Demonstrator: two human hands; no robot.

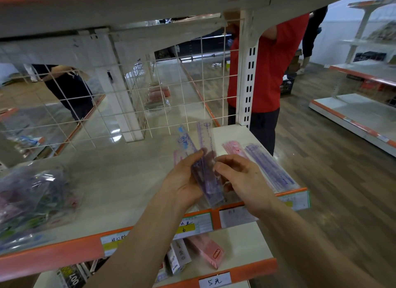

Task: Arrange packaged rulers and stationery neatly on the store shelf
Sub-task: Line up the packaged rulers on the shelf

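With our left hand (pixel 182 180) and right hand (pixel 242 176) both gripping the rulers (pixel 205 159), we should square them before laying them left of the purple pile (pixel 270 167).

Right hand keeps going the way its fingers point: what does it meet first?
The packaged rulers gripped by the left hand. The right hand seems to pinch their near edge, though depth is unclear.
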